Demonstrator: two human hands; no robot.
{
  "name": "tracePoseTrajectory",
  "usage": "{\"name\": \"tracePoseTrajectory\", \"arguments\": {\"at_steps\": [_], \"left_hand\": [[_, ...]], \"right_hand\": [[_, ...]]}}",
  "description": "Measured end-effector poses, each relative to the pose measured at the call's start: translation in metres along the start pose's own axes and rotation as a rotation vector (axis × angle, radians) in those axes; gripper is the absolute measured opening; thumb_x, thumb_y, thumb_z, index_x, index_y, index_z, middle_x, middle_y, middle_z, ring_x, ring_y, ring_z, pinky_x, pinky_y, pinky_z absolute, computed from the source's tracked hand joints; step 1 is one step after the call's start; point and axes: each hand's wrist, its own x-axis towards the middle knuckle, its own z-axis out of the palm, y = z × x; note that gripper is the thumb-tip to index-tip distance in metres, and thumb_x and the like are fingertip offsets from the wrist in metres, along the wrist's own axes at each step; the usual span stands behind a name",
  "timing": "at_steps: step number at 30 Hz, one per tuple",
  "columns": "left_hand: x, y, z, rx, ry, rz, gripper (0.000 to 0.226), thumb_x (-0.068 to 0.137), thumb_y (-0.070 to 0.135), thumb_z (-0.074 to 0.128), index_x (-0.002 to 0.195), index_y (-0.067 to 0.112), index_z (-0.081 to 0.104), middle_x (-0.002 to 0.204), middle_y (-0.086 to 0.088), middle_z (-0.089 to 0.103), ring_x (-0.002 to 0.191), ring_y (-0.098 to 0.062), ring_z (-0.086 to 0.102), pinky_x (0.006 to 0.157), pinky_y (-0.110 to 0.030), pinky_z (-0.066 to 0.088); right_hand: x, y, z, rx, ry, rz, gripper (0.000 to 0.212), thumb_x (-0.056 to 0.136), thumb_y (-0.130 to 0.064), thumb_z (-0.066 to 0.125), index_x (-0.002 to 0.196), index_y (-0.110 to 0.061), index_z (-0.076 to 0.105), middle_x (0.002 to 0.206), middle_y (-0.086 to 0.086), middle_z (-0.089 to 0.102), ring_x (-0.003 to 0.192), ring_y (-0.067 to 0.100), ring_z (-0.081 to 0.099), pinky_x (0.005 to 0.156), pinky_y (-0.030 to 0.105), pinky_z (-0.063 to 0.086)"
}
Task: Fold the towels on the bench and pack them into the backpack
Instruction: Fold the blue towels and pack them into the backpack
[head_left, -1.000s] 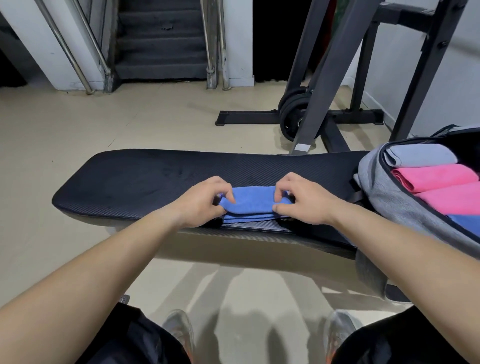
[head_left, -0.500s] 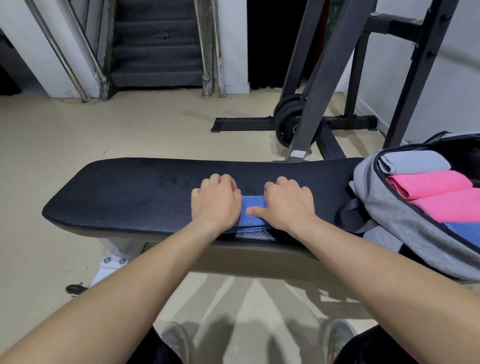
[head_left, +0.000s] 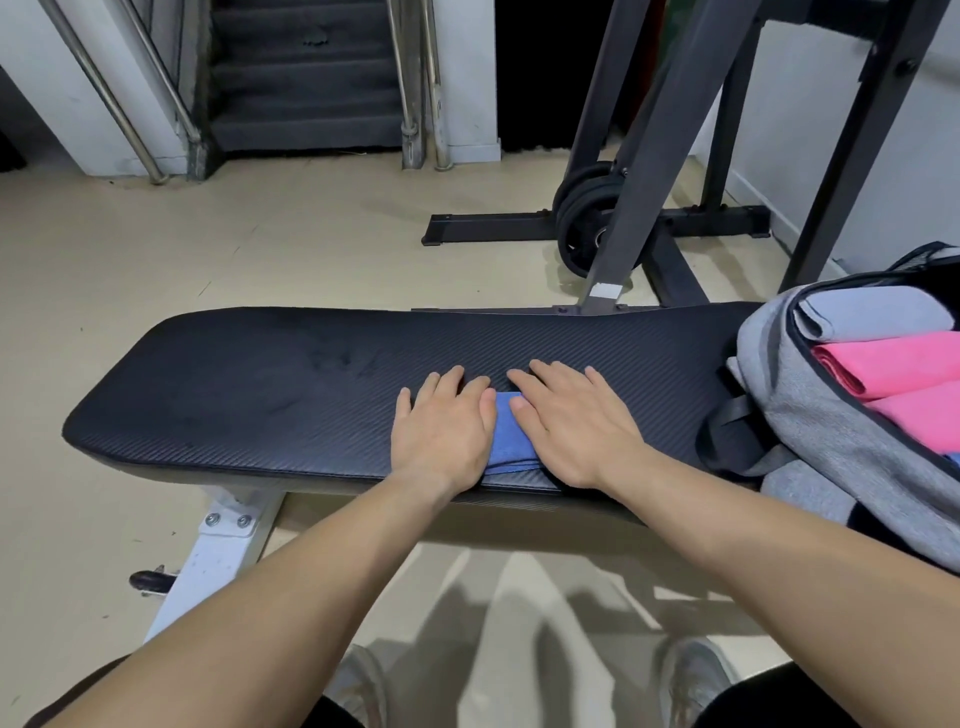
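The folded blue towel (head_left: 506, 436) is pinned flat on the black bench (head_left: 291, 395), near its front edge. The left hand (head_left: 441, 431) is pressed palm-down on one end, the right hand (head_left: 571, 426) on the other, fingers spread and nothing gripped. A blue strip is seen between the palms. Beside the right hand, the grey backpack (head_left: 810, 415) lies open, with grey and pink towels packed inside.
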Motion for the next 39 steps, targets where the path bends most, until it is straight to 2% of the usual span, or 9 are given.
{"name": "tracePoseTrajectory", "arguments": {"at_steps": [8,14,19,22,26,28,30,35,39], "left_hand": [[0.008,-0.012,0.001,-0.112,-0.101,0.013,0.052,0.105,0.049,0.01,0.153,0.04,0.027,0.166,0.005,0.013,0.154,-0.019,0.003,0.123,-0.052,0.001],[-0.006,0.001,-0.004,0.268,0.046,0.089,0.058,0.1,0.045,0.003,0.135,0.029,0.046,0.153,0.004,0.036,0.147,-0.026,0.022,0.12,-0.056,0.004],[-0.002,-0.012,-0.009,0.021,-0.075,0.179,0.052,0.102,0.051,0.015,0.135,0.026,0.046,0.146,0.008,0.041,0.142,-0.022,0.026,0.119,-0.049,0.019],[-0.005,-0.017,-0.023,-0.104,-0.141,0.204,0.046,0.098,0.058,0.037,0.13,0.026,0.05,0.133,0.011,0.051,0.134,-0.019,0.035,0.119,-0.048,0.016],[-0.012,-0.01,-0.052,-0.11,-0.193,0.214,0.043,0.085,0.059,0.064,0.117,0.031,0.054,0.105,0.013,0.061,0.107,-0.013,0.053,0.118,-0.042,0.019],[-0.016,0.001,-0.059,-0.078,-0.193,0.226,0.04,0.083,0.058,0.067,0.114,0.034,0.058,0.105,0.012,0.061,0.1,-0.013,0.057,0.099,-0.036,0.041],[-0.021,0.017,-0.063,-0.096,-0.188,0.221,0.032,0.083,0.057,0.067,0.106,0.035,0.062,0.101,0.012,0.058,0.095,-0.014,0.057,0.083,-0.036,0.049],[-0.023,0.074,-0.072,-0.241,-0.158,0.293,0.026,0.079,0.057,0.065,0.093,0.037,0.056,0.09,0.016,0.063,0.085,-0.01,0.06,0.077,-0.038,0.053],[-0.025,0.14,-0.086,-0.31,-0.135,0.387,0.032,0.085,0.055,0.061,0.111,0.036,0.055,0.099,0.013,0.067,0.093,-0.016,0.06,0.079,-0.039,0.051]], "right_hand": [[0.001,0.001,0.007,-0.088,0.034,0.006,0.077,0.089,-0.056,-0.009,0.155,-0.033,0.024,0.162,0.003,0.027,0.15,0.022,0.021,0.124,0.048,0.012],[-0.013,-0.004,0.003,-0.072,-0.039,0.042,0.054,0.105,-0.051,0.013,0.152,-0.029,0.025,0.162,0.004,0.023,0.15,0.023,0.016,0.123,0.052,0.006],[-0.012,-0.002,-0.006,0.063,-0.144,0.068,0.055,0.104,-0.056,0.023,0.15,-0.028,0.031,0.161,0.006,0.022,0.148,0.028,0.019,0.121,0.051,0.015],[-0.013,-0.002,-0.014,0.111,-0.147,0.053,0.055,0.101,-0.059,0.033,0.146,-0.028,0.035,0.151,0.005,0.033,0.138,0.028,0.031,0.116,0.047,0.026],[-0.027,0.005,-0.038,0.146,-0.153,-0.016,0.048,0.089,-0.057,0.062,0.126,-0.031,0.043,0.12,-0.002,0.051,0.114,0.022,0.045,0.089,0.038,0.04],[-0.036,0.014,-0.051,0.15,-0.154,-0.03,0.05,0.079,-0.053,0.075,0.111,-0.033,0.042,0.108,-0.005,0.053,0.102,0.02,0.048,0.078,0.036,0.038],[-0.049,0.027,-0.065,0.227,-0.138,0.016,0.054,0.07,-0.051,0.083,0.102,-0.031,0.044,0.101,-0.006,0.057,0.094,0.018,0.052,0.07,0.034,0.039],[-0.095,0.068,-0.111,0.472,-0.008,0.218,0.052,0.064,-0.041,0.089,0.099,-0.02,0.057,0.085,-0.007,0.057,0.075,0.013,0.054,0.056,0.028,0.038],[-0.126,0.111,-0.144,0.602,0.135,0.32,0.056,0.066,-0.035,0.09,0.107,-0.012,0.06,0.092,-0.003,0.059,0.084,0.014,0.056,0.068,0.029,0.045]]}}
